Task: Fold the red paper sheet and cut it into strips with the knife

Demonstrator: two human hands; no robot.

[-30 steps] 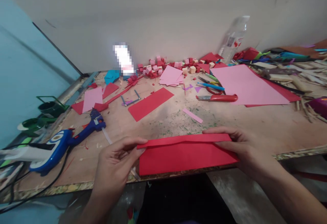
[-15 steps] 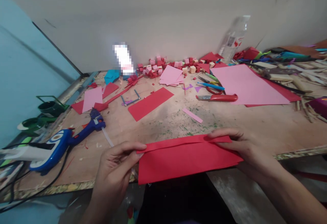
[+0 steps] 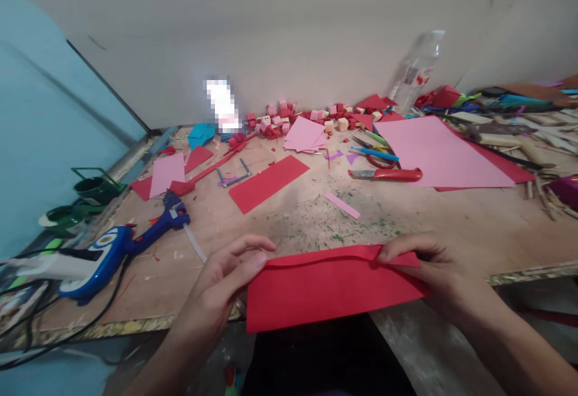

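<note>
A sheet of red paper (image 3: pixel 334 293) spans my two hands at the table's front edge, with a narrow strip folded over along its top. My left hand (image 3: pixel 226 281) grips the upper left corner, thumb in front on the fold and fingers behind. At the other end, my right hand (image 3: pixel 428 269) pinches the folded strip, its thumb pressing on the fold near the top right; some of its fingers are hidden behind the sheet. Beyond the sheet lie a red paper rectangle (image 3: pixel 270 184) and a thin pink paper strip (image 3: pixel 342 206).
A blue glue gun (image 3: pixel 174 210) with its cord lies at the left. Further back are a red-handled knife (image 3: pixel 392 174), large pink paper (image 3: pixel 445 152), small pink sheets (image 3: pixel 305 134), several little cubes (image 3: pixel 271 122), and a plastic bottle (image 3: pixel 419 71) against the wall. Wood sticks (image 3: pixel 542 125) pile up right.
My right thumb has come over onto the front of the fold and presses it. My left thumb has shifted up to the top edge. The folded strip lies lower on the sheet.
</note>
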